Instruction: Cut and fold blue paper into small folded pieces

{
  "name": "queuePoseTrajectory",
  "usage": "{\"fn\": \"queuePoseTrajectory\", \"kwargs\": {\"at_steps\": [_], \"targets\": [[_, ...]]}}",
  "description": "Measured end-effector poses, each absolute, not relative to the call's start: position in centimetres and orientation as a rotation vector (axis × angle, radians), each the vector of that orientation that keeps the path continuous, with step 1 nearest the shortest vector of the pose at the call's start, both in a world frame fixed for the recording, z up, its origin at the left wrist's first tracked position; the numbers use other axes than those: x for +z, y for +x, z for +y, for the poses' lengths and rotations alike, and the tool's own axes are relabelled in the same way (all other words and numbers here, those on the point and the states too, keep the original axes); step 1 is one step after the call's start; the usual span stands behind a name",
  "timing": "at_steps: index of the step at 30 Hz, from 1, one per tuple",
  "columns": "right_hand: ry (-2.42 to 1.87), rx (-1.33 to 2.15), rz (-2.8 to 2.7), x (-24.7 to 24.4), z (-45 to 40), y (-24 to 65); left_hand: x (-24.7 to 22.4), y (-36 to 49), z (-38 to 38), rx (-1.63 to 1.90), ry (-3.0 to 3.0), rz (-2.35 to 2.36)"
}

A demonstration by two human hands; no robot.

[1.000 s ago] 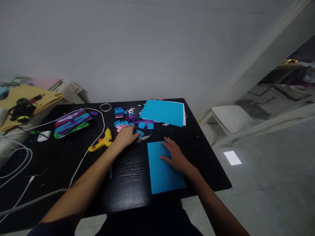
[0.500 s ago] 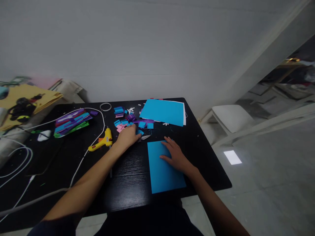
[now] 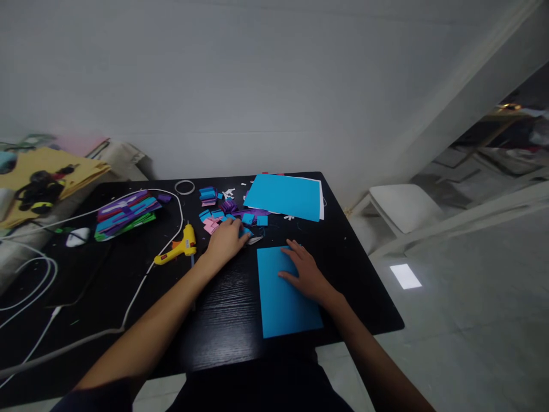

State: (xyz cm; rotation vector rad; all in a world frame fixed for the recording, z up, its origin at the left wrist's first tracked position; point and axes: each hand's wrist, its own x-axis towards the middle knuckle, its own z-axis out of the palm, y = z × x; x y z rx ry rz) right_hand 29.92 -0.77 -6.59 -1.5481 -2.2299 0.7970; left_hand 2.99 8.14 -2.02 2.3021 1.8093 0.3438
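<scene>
My right hand (image 3: 305,273) lies spread on the upper right part of a blue sheet (image 3: 278,303) on the black table. Beside several small blue and pink paper pieces (image 3: 211,224), my left hand (image 3: 227,239) reaches over the scissors' handles; its fingertips are partly hidden, and whether it grips them cannot be told. The scissors' blades (image 3: 255,240) point right, just above the blue sheet. A yellow glue gun (image 3: 187,243) lies left of my left hand.
Larger blue sheets (image 3: 285,194) lie at the back of the table (image 3: 343,269). Bundled coloured strips (image 3: 126,214), a white mouse (image 3: 78,237) and white cables are on the left. A white stool (image 3: 403,206) stands at the right.
My left hand has shifted slightly to the right and down, with its fingers drawn in a little. My right hand stays on the blue sheet.
</scene>
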Motion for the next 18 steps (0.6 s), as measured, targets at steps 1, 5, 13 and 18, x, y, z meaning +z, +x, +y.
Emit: {"fn": "queuePoseTrajectory", "kwargs": {"at_steps": [1, 5, 13, 18], "targets": [[-1.556, 0.790, -2.222, -6.7, -0.8, 29.9, -1.9, 3.0, 7.9, 0.384, 2.310, 1.793], [-1.575, 0.781, -2.179, -6.8, -0.7, 29.7, -1.4, 3.2, 6.0, 0.537, 2.355, 1.639], [-1.547, 0.756, -2.066, -5.7, -1.4, 28.9, -2.3, 2.6, 1.3, 0.702, 2.365, 1.132], [-1.490, 0.809, -2.009, -4.9, -1.0, 28.7, -3.4, 2.1, 1.2, 0.826, 2.271, 1.230]]}}
